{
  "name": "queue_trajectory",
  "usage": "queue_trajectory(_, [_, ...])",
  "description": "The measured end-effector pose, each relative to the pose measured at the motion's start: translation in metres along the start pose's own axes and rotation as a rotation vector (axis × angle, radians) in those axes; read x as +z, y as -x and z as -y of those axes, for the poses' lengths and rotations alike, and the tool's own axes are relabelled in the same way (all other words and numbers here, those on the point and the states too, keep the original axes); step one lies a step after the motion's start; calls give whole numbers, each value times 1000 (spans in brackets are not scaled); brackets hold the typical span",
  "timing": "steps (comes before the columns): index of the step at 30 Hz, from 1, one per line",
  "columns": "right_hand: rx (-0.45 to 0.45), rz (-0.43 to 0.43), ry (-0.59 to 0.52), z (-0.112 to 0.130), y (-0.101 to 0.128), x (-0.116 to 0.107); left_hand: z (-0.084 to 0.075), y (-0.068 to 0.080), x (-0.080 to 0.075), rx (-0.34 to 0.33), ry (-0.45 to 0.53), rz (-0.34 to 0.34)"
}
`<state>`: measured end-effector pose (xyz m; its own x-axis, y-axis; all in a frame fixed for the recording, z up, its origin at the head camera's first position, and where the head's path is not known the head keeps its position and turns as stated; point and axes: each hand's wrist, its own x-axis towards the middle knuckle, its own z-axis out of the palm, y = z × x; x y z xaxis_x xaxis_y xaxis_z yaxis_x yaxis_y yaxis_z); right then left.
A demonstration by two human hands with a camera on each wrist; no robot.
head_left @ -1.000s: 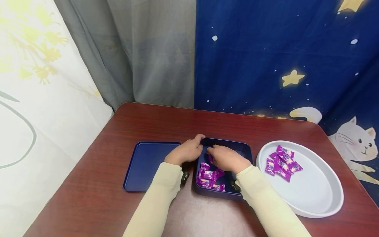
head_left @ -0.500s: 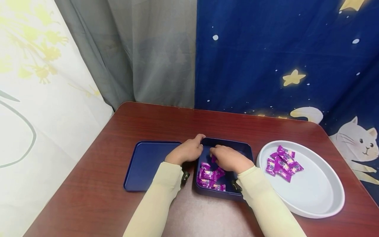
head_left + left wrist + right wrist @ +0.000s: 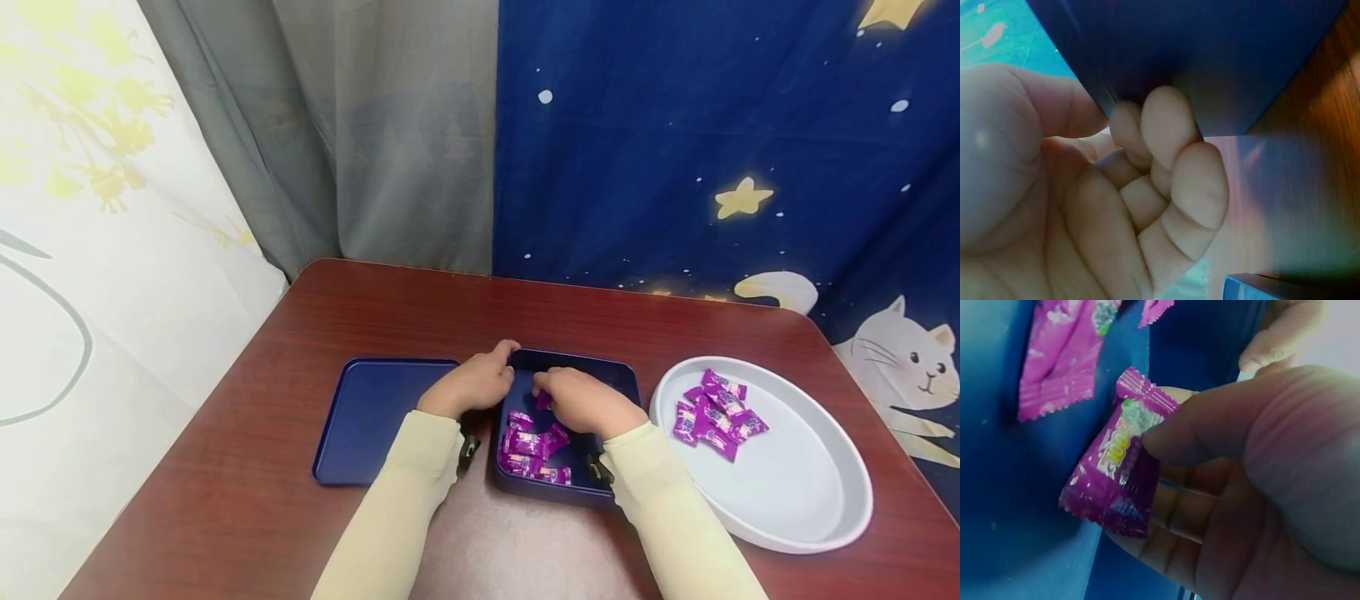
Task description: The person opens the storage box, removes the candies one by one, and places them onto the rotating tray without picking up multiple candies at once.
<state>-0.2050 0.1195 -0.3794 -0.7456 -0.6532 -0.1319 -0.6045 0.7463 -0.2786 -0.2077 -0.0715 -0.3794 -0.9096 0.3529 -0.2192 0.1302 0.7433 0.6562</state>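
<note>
An open dark blue box (image 3: 624,377) stands in the middle of the table, and my left hand (image 3: 498,371) grips its left wall, thumb over the rim. The left wrist view shows that hand (image 3: 1147,156) with fingers curled against the box wall (image 3: 1222,56). My right hand (image 3: 547,390) is inside the box and pinches one purple wrapped candy (image 3: 542,402) just above the box floor. In the right wrist view the thumb and fingers of my right hand (image 3: 1163,422) pinch that candy (image 3: 1110,481). Several more purple candies (image 3: 528,442) lie in the box.
The flat blue lid (image 3: 375,417) lies on the brown table (image 3: 300,517) left of the box. A white oval plate (image 3: 795,500) at the right holds several purple candies (image 3: 716,412). Curtains hang behind the table's far edge.
My right hand has closed on a candy and drawn it slightly up and to the right inside the box. The left hand has stayed on the box wall.
</note>
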Motion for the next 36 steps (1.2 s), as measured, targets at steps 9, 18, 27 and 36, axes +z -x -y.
queue_trajectory(9, [-18, -9, -9, -4, 1, -2, 0, 0, 0, -4, -2, 0])
queue_trajectory(18, [-3, -11, -45, -3, 6, -10, 0, -2, 0, -3, -1, 4])
queue_trajectory(27, [41, -33, -73, -10, 12, -18, 2, -2, 2, -9, -1, -2])
queue_trajectory(36, [18, -117, -103, -12, 26, -32, 0, -2, 3, 8, 15, -9])
